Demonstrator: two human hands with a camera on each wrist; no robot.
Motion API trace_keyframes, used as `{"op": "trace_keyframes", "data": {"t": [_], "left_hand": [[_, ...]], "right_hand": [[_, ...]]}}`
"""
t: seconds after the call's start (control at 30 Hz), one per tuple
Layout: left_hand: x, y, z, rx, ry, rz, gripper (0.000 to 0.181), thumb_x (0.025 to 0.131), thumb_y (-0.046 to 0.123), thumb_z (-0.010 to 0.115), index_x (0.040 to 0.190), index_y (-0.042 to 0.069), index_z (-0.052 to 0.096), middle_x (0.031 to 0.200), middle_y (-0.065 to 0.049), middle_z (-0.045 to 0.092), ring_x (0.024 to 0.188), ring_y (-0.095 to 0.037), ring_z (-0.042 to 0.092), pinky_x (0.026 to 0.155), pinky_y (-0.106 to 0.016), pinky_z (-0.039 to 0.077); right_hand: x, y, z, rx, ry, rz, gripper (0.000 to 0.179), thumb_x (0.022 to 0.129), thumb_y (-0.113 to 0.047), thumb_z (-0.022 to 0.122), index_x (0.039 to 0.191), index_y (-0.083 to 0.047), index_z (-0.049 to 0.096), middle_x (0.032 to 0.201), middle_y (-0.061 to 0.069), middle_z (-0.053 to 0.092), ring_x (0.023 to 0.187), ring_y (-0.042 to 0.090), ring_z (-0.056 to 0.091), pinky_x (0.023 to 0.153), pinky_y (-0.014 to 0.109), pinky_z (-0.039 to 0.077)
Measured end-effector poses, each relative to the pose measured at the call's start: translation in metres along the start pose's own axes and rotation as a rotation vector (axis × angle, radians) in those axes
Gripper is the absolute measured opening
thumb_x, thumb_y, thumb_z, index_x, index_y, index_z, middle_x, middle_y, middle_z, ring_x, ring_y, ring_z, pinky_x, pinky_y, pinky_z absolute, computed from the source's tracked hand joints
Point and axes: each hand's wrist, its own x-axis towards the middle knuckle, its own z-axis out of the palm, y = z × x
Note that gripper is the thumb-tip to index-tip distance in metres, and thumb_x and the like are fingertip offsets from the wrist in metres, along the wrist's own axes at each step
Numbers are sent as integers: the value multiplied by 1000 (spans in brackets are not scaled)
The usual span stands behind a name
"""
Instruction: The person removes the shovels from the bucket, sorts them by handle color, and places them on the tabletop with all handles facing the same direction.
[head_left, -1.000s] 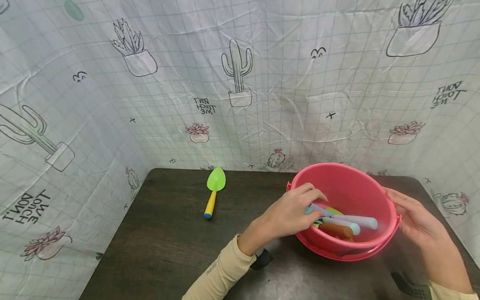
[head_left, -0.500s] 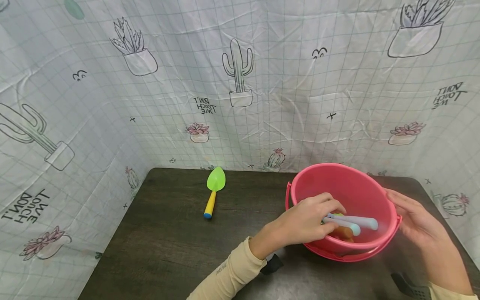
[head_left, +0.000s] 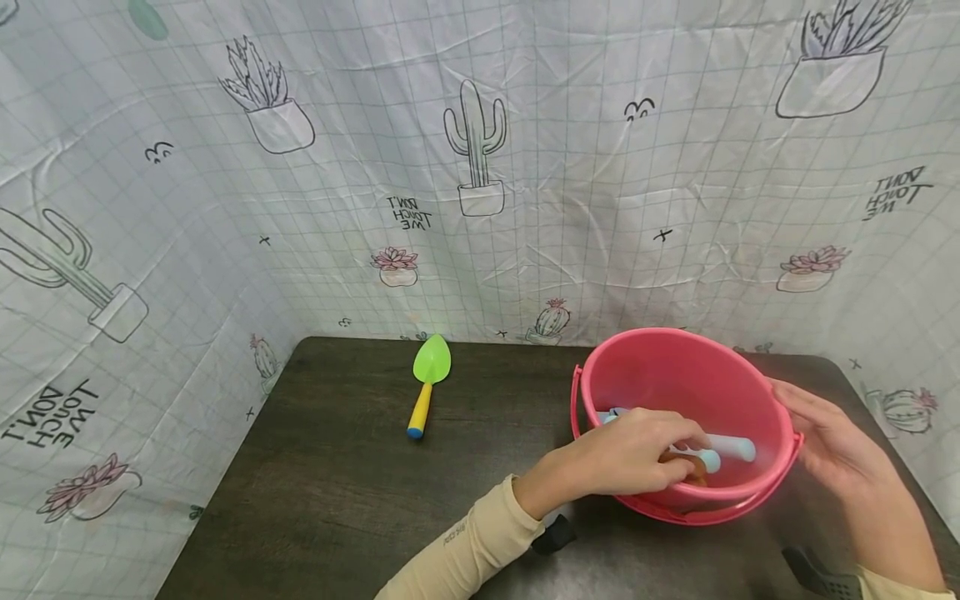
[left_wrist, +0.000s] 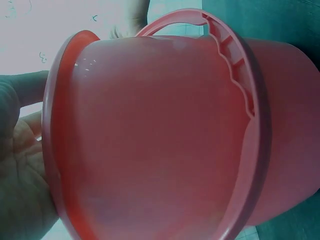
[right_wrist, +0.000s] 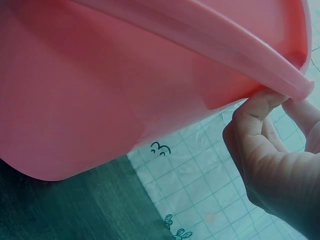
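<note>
A pink bucket [head_left: 663, 362] stands on the dark table, tilted toward me, its handle hanging down the front. Inside lie several tools with thick handles, among them a pale lilac handle [head_left: 731, 447], a light blue handle [head_left: 708, 460] and an orange-brown handle [head_left: 697, 478]. My left hand [head_left: 626, 457] reaches over the near left rim, thumb and fingers curled round the orange-brown handle. In the left wrist view the bucket wall hides those fingertips. My right hand [head_left: 843, 442] grips the right rim, its bent fingers [right_wrist: 255, 107] tucked just under the edge.
A toy trowel [head_left: 431, 385] with a green blade and yellow handle lies at the back left of the table [head_left: 337, 483]. Behind and beside the table hangs a white gridded curtain [head_left: 562, 167] with cactus drawings.
My left hand has moved right and deeper into the bucket, from over the blue tools to the orange-brown handle. My right hand and the trowel have stayed put.
</note>
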Motion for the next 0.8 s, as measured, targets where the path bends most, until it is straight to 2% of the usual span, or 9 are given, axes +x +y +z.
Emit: {"op": "trace_keyframes", "data": {"t": [0.27, 0.4, 0.53, 0.63, 0.8], "left_hand": [[10, 1, -1, 69, -54, 19, 18, 92, 21, 63, 110, 22, 65, 91, 22, 53, 79, 12, 46, 71, -2, 35], [14, 2, -2, 57, -107, -19, 18, 92, 22, 63, 110, 23, 65, 94, 23, 53, 80, 15, 46, 73, -1, 35], [18, 2, -4, 53, -157, -63, 19, 92, 23, 63, 111, 24, 65, 94, 23, 53, 79, 15, 46, 73, -1, 35], [21, 0, -5, 44, -182, -71, 20, 91, 22, 64, 111, 22, 66, 95, 21, 53, 80, 14, 46, 73, -1, 35], [26, -5, -7, -21, -238, -63, 24, 88, 14, 69, 112, 18, 66, 97, 18, 54, 84, 13, 47, 73, -2, 37]], "right_hand": [[0, -4, 0, -8, -2, -2, 62, 104, -18, 1, 135, -8, 54, 131, 14, 57, 118, 29, 56, 92, 40, 45], [0, -5, -1, 12, -39, 7, 64, 104, -19, -1, 137, -7, 52, 132, 15, 56, 119, 30, 55, 93, 40, 45], [1, -5, -1, 6, -38, 5, 64, 104, -18, -1, 136, -6, 53, 131, 15, 57, 118, 30, 56, 93, 40, 45], [2, -5, -1, -2, -23, 0, 63, 104, -18, 0, 135, -6, 54, 131, 15, 57, 117, 29, 57, 93, 40, 45], [4, -5, -2, 14, -13, 9, 62, 104, -18, 1, 135, -7, 54, 131, 14, 57, 119, 28, 56, 94, 40, 43]]}}
